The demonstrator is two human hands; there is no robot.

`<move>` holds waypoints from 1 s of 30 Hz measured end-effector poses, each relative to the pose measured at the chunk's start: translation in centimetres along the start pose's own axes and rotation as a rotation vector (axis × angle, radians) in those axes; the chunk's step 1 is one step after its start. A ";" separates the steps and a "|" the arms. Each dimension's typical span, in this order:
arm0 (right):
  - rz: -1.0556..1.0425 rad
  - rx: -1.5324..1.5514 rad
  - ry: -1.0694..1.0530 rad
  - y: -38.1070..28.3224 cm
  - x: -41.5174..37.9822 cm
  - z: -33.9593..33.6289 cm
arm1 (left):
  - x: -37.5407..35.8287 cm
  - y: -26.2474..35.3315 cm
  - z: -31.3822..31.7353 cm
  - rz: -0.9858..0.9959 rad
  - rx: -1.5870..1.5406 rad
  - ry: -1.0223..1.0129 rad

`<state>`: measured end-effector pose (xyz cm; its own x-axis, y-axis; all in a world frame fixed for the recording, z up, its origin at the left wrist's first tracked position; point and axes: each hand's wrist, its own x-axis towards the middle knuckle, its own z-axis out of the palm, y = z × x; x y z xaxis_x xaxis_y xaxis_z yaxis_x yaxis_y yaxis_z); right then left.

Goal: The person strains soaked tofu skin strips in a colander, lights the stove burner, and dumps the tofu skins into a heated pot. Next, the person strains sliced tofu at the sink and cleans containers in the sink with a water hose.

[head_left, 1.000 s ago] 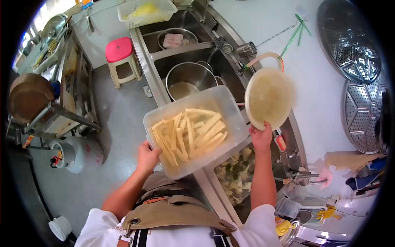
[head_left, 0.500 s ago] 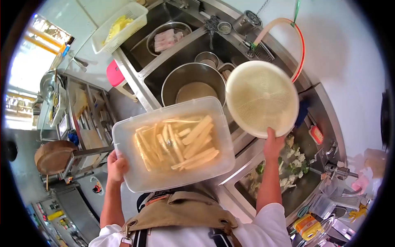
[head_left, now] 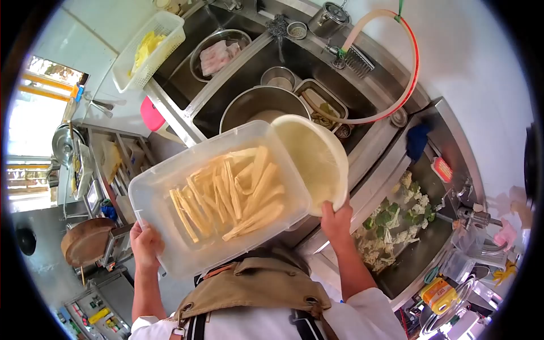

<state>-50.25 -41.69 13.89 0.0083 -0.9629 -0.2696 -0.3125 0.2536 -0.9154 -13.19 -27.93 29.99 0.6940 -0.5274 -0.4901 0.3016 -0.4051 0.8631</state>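
Observation:
My left hand (head_left: 147, 245) grips the near left corner of a clear plastic container (head_left: 153, 195). Pale yellow sticks, like dried tofu skin (head_left: 232, 190), lie in it, seemingly in liquid. My right hand (head_left: 336, 224) is closed on the rim of a cream plastic strainer (head_left: 317, 164). The strainer is tilted, and the container's right edge covers part of it. Just beyond both is a large steel pot (head_left: 249, 105) in the middle sink, its front hidden by the container.
Cauliflower pieces (head_left: 396, 215) lie in the right sink. A steel bowl with pale meat (head_left: 218, 55) is in the far left sink, beside a white basket (head_left: 148, 54) of yellow food. A hose (head_left: 411, 68) arches over the middle sink into a metal tray (head_left: 322, 102).
The strainer has moved left and down, from beside the container to against its right edge. The container has shifted slightly left. The hose end and metal tray now show.

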 end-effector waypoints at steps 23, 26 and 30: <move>0.169 0.406 -0.068 0.3 10.4 10.9 | 6.8 16.2 15.4 0.177 0.531 -0.285; 0.216 0.487 -0.110 -0.7 11.8 11.1 | 8.8 17.0 17.0 0.259 0.574 -0.226; 0.174 0.545 -0.078 -0.6 14.0 11.9 | 10.2 18.3 19.5 0.444 0.808 -0.172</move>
<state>-38.68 -54.18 7.12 0.0771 -0.8984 -0.4324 0.2191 0.4384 -0.8717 -13.35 -55.27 38.45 0.5108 -0.8352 -0.2036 -0.5581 -0.5023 0.6605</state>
